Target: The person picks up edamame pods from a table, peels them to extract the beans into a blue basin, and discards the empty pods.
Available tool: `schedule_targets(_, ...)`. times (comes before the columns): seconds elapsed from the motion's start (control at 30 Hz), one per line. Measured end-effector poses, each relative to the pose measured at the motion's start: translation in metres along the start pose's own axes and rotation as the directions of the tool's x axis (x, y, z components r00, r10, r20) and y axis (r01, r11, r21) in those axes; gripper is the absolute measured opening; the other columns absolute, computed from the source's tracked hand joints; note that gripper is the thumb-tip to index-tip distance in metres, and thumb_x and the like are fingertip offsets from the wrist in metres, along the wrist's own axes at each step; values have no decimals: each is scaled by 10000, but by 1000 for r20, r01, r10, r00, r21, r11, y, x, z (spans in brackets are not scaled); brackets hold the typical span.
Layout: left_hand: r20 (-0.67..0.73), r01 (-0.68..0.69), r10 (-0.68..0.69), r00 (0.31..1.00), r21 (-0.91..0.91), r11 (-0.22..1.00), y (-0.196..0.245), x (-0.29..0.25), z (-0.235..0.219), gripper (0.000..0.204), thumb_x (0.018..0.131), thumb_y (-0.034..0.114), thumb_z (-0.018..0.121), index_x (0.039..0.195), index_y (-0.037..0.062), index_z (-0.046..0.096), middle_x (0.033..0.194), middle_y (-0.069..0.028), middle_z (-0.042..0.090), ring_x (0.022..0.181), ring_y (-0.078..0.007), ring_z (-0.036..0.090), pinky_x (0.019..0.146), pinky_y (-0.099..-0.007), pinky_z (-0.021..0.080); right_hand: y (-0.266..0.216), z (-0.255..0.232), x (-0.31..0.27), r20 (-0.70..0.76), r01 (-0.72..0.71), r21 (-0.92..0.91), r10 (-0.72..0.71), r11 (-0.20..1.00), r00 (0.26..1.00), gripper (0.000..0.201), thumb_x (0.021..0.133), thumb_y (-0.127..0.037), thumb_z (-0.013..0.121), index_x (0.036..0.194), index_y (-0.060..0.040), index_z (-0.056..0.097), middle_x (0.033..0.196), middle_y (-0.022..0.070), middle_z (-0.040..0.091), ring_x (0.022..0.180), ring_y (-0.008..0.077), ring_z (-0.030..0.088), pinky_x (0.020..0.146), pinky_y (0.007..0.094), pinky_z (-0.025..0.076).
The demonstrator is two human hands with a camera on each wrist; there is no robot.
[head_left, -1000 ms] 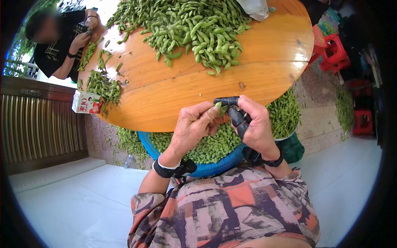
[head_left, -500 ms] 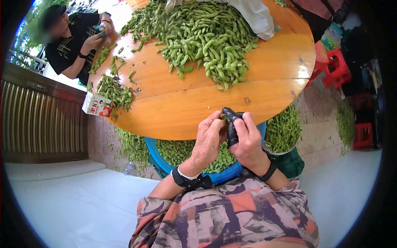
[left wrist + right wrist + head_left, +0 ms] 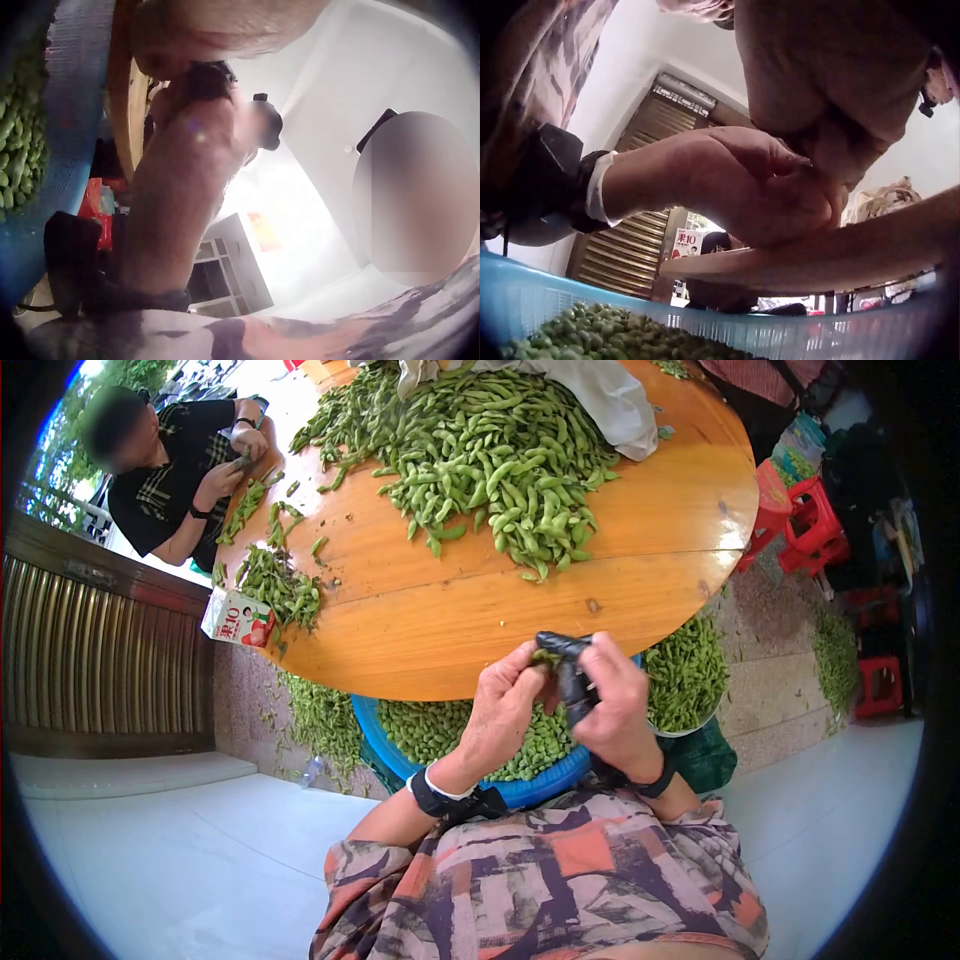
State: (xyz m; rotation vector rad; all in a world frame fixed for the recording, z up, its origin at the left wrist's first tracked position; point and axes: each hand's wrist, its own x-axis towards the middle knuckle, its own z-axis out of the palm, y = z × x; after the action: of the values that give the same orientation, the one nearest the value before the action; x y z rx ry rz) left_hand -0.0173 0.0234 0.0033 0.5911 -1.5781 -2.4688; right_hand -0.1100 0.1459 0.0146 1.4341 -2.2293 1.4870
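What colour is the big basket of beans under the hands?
The basket is blue; it shows best in the head view.

The white carton (image 3: 238, 618) reads "果10" in red (right-wrist view agrees).

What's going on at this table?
Someone's left hand pinches a small green pod, and their right hand, with black coverings on two digits, grips it too. Loose green beans lie in a blue basket below; a big heap of pods is on the wooden table. Another person holds something too small to identify.
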Motion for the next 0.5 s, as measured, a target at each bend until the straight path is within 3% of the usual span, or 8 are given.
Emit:
schedule_targets(0.07,96,8,-12,995,43,999,6,-5,3,172,939,58,559,1075,-38,603,857,-76,639,701,-92,579,614,-236,479,10,-24,1,166,-240,152,214,959,963,206,729,21,635,933,6,615,776,138,476,680,319,548,597,337,455)
schedule_targets(0.13,191,11,-27,981,86,996,16,-8,0,197,917,59,613,1082,-50,612,870,-106,659,748,-124,619,651,-264,505,22,-48,-6,212,-447,320,397,835,893,84,811,-25,604,890,-1,621,712,53,493,577,141,541,489,261,397)
schedule_targets(0.2,598,-271,-167,784,571,775,31,-9,-18,252,877,113,687,1085,-23,644,952,-138,692,889,-187,662,770,-316,531,20,-89,-2,243,-523,365,463,770,852,158,848,-87,548,909,-3,667,706,-13,526,521,42,498,452,200,340)
schedule_targets(0.23,697,-470,-58,715,540,698,35,-4,-22,216,865,131,699,1043,9,682,992,-125,710,916,-239,672,831,-344,532,37,-109,-13,209,-500,299,456,813,865,191,822,-66,555,939,17,682,705,-8,534,526,39,500,451,198,330)
schedule_targets(0.33,546,-562,168,820,715,416,76,29,-47,181,868,93,666,1030,22,703,914,-128,709,831,-244,678,788,-345,537,81,-154,-50,200,-345,-95,358,934,912,309,734,22,527,1005,34,673,725,72,588,651,154,577,591,283,442)
schedule_targets(0.4,254,-364,368,895,891,270,101,72,-68,176,888,108,633,1020,18,706,876,-138,706,795,-235,675,735,-341,528,102,-169,-86,-132,-213,-570,167,793,977,403,705,76,480,1072,45,643,753,116,609,701,231,577,668,320,455)
schedule_targets(0.43,86,-236,438,895,924,300,111,88,-72,182,897,120,618,1015,13,705,866,-146,704,784,-228,672,707,-338,521,95,-168,-76,-133,-212,-571,165,793,977,403,705,76,480,1072,45,643,753,116,609,701,231,577,668,320,455)
schedule_targets(0.5,116,-257,596,795,953,158,113,121,-95,219,895,179,632,996,0,707,839,-154,700,756,-234,663,685,-343,505,73,-159,-44,-53,-508,-325,521,798,852,473,687,111,449,1121,32,620,752,146,578,677,274,543,654,328,440)
